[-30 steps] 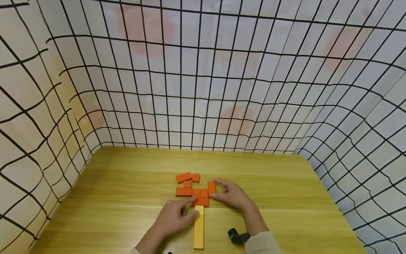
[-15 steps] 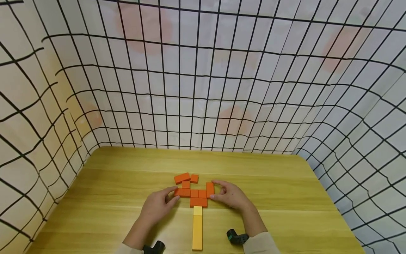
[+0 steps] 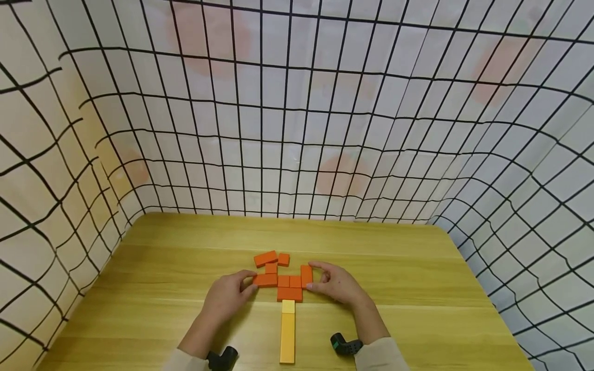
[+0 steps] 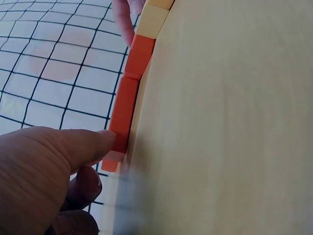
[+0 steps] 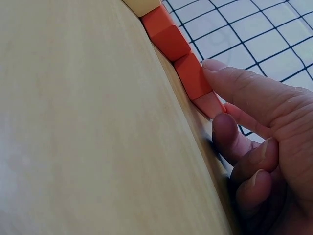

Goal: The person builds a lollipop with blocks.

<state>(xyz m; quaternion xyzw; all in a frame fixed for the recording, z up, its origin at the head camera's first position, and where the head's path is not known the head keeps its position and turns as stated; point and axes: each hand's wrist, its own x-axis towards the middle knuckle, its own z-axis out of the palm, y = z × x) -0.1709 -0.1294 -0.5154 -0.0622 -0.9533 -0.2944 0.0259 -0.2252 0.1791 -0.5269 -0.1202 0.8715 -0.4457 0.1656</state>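
Note:
Orange rectangular and square wooden blocks lie joined flat on the table in the head view. My left hand pinches the outer end of the long orange block at the left, thumb on its near side. On the other side, my right hand holds an orange block standing lengthwise away from me, with thumb at its near end and index finger at its far end. Between them sit two small orange squares, with a wide orange block in front. The left wrist view shows the left thumb against the orange face.
A pale yellow square and a long yellow block run toward me from the orange ones. Behind the left block are a small orange square, a slanted orange block and another square. Black netting surrounds the wooden table.
My left hand has moved left, from the front orange and pale yellow blocks to the outer end of the left orange block. My right hand has stayed at its orange block.

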